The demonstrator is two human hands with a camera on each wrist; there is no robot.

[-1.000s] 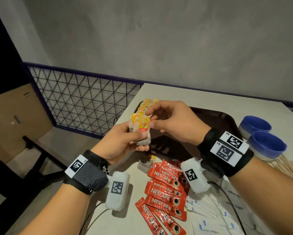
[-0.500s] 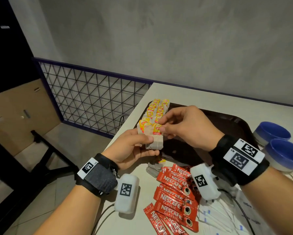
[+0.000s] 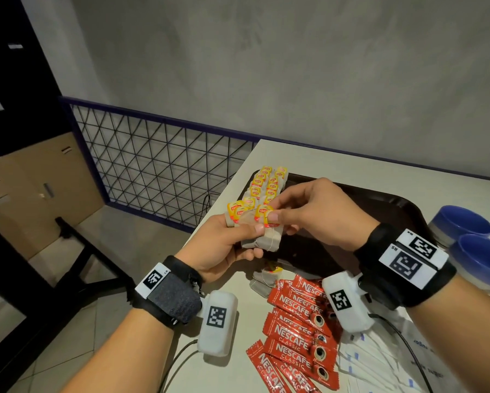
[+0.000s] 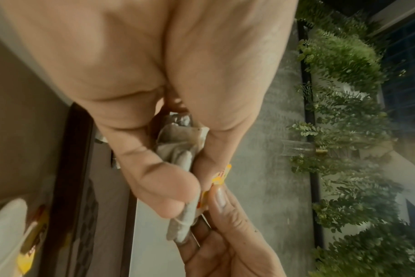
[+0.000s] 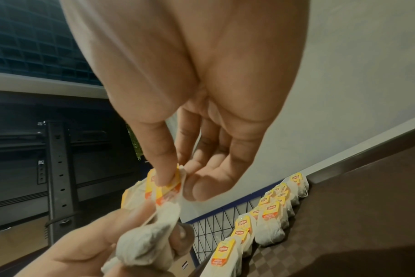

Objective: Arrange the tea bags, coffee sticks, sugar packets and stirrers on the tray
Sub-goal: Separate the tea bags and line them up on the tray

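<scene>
Small bunch of Lipton tea bags (image 3: 253,226) held in the air over the near-left corner of the dark brown tray (image 3: 385,199), not touching it. Left hand (image 3: 224,245) curled round the bunch, thumb across the front, fingers underneath. Right hand (image 3: 314,211) pinches the yellow tag of the front bag (image 3: 263,215) between thumb and index finger, remaining fingers loosely bent, nothing else in it. Right wrist view confirms the pinch on the tag (image 5: 165,184); left wrist view shows the bags' grey paper (image 4: 180,151) wedged between left thumb and fingers. Two rows of tea bags (image 3: 267,184) already lie along the tray's left edge, tags up. Just off the tray's near edge, on the table (image 3: 309,157): a couple of loose tea bags (image 3: 266,275), then a fanned pile of red Nescafe Classic coffee sticks (image 3: 297,330), white sugar packets (image 3: 371,361) to the right of those. Two blue-rimmed cups (image 3: 470,242) right of the tray.
</scene>
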